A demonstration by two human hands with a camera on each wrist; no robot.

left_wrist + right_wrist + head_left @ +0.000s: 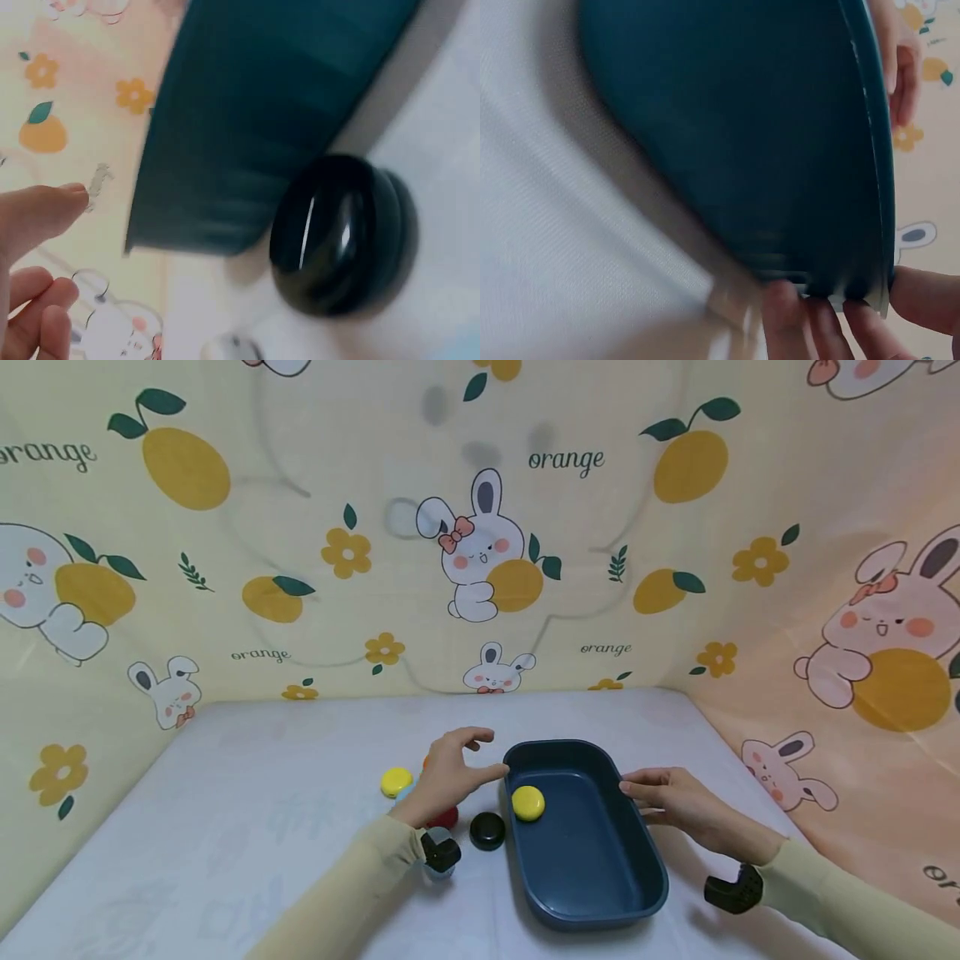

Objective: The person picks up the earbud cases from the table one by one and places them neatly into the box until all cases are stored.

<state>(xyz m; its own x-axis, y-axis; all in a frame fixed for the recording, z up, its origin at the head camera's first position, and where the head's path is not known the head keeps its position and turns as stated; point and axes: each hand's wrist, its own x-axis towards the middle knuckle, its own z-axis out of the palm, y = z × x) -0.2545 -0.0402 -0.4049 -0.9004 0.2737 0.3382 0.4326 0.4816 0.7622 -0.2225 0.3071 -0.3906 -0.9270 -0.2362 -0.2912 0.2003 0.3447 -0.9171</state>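
A dark blue rectangular tray point(592, 868) stands on the white table, a glossy yellow disc point(528, 803) inside by its left wall. My right hand point(686, 806) pinches the tray's right rim; in the right wrist view its thumb is at the rim and its fingers lie against the outer wall of the tray point(735, 135). Holding nothing, my left hand point(450, 774) is spread beside the left rim, thumb tip close to it. Below that hand, a glossy black disc point(487, 832) sits next to the tray, large in the left wrist view as a black rounded piece point(326, 236).
Under and around my left forearm lie another yellow disc point(396, 782), a red piece point(447, 818), a light blue piece point(405, 792) and a pale blue piece point(438, 868), partly covered by the arm. A printed cloth backdrop point(360, 610) rises behind the table point(225, 827).
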